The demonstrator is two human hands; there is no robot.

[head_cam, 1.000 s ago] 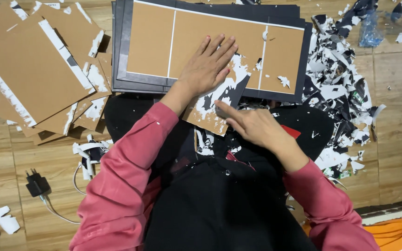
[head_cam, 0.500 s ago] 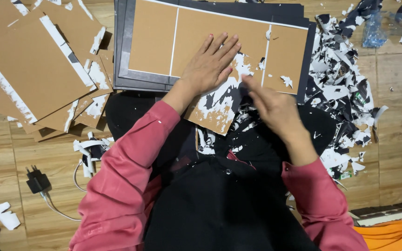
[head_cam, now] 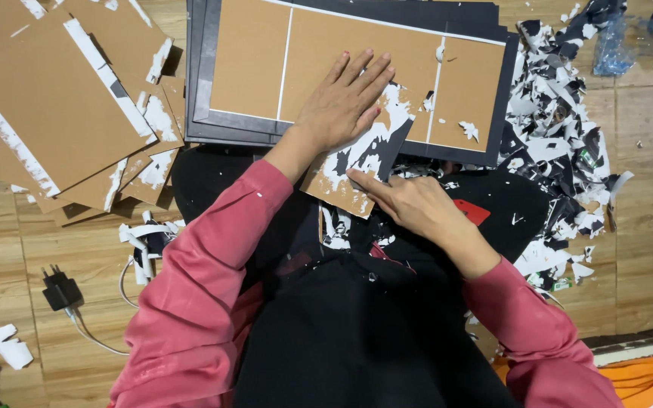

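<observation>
- Your right hand (head_cam: pixel 410 205) has dropped back from the middle of the torn cardboard piece (head_cam: pixel 349 170) to its near edge, index finger extended along it.
- More of the white, half-peeled paper layer on that piece now shows.
- Your left hand (head_cam: pixel 345 102) has edged slightly toward its far corner.

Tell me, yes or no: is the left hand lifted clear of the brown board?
No, the left hand lies flat, fingers spread, pressing on the brown board.
</observation>
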